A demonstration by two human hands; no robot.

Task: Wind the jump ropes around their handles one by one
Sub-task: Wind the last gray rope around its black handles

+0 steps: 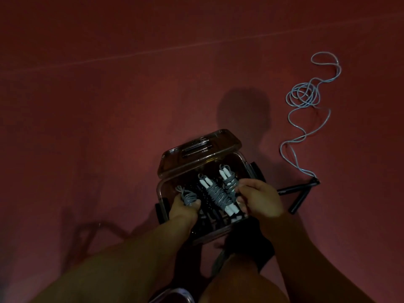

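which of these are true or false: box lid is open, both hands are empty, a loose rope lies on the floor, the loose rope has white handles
1. The box lid is open. True.
2. Both hands are empty. False: the left hand grips a wound rope bundle, and the right hand holds another wound rope.
3. An unwound rope lies on the floor. True.
4. That rope has white handles. False: its handles are black.

No legible text or labels.
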